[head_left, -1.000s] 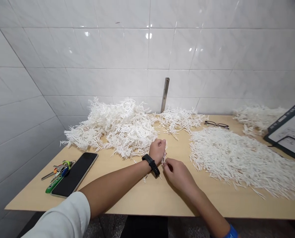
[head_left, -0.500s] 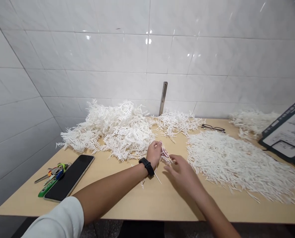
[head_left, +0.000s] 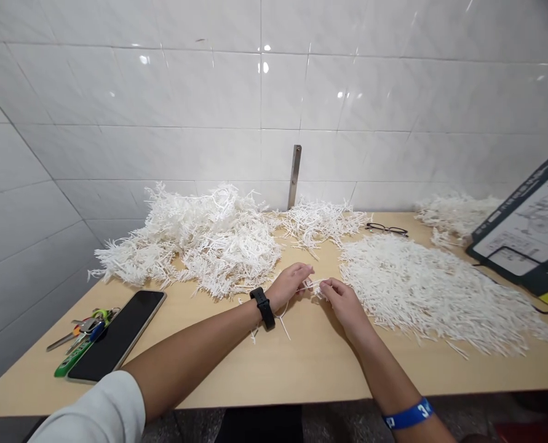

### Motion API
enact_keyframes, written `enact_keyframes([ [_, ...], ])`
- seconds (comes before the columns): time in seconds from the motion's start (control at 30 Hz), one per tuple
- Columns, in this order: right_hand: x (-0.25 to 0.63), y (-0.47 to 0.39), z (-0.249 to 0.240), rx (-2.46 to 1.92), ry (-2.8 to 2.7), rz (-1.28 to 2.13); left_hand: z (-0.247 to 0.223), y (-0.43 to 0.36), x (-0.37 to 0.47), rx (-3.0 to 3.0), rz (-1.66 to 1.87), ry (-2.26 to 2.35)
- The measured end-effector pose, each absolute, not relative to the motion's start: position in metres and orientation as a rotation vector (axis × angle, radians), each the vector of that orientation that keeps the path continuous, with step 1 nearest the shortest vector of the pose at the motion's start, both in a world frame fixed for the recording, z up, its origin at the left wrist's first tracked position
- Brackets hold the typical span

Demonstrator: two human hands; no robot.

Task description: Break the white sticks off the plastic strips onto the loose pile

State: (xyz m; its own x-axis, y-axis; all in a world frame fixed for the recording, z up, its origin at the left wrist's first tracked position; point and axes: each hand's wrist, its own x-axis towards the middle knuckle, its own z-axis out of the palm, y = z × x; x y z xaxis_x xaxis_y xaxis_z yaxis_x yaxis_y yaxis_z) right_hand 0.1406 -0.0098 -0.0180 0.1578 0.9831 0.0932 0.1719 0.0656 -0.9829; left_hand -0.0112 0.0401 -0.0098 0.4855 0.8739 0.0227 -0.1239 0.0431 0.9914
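Observation:
Thin white strands (head_left: 307, 285), perhaps plastic or string, stretch between my two hands above the middle of the table. My left hand (head_left: 292, 284), with a black watch on its wrist, has its fingers closed round one end. At the other end my right hand (head_left: 341, 299) pinches the strands between thumb and fingertips. Two loose strands (head_left: 283, 325) lie on the wood near the watch. Behind my left hand rises a big tangled heap of white strands (head_left: 222, 240). A flatter spread of short, separate strands (head_left: 430, 289) lies right of my right hand.
A phone (head_left: 119, 335) and a bunch of keys (head_left: 87, 329) lie at the table's left. Eyeglasses (head_left: 387, 229) rest near the back, beside a smaller strand pile (head_left: 322, 221). A printed box (head_left: 527, 234) stands at the right. The tiled wall (head_left: 209, 92) bounds the table behind.
My right hand has closed from a looser, spread pose to a pinch on the strands. The strands now run more level between my hands. The view has shifted slightly.

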Motion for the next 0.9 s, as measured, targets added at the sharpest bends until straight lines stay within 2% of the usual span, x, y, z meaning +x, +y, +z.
enact_keyframes([
  [0.2, 0.137, -0.013, -0.020, -1.210, -1.108, 1.206, -0.009, 0.038, -0.019, 1.760, 0.714, 0.805],
  [0.43, 0.134, -0.018, -0.014, -1.090, -1.047, 1.390, -0.015, 0.039, -0.017, 1.744, 0.864, 0.860],
  [0.7, 0.132, -0.013, -0.022, -1.220, -1.134, 1.296, -0.025, 0.037, -0.013, 1.650, 0.891, 0.816],
  [0.9, 0.129, -0.016, -0.022, -1.319, -1.312, 1.103, -0.018, 0.037, -0.013, 1.622, 0.921, 0.893],
])
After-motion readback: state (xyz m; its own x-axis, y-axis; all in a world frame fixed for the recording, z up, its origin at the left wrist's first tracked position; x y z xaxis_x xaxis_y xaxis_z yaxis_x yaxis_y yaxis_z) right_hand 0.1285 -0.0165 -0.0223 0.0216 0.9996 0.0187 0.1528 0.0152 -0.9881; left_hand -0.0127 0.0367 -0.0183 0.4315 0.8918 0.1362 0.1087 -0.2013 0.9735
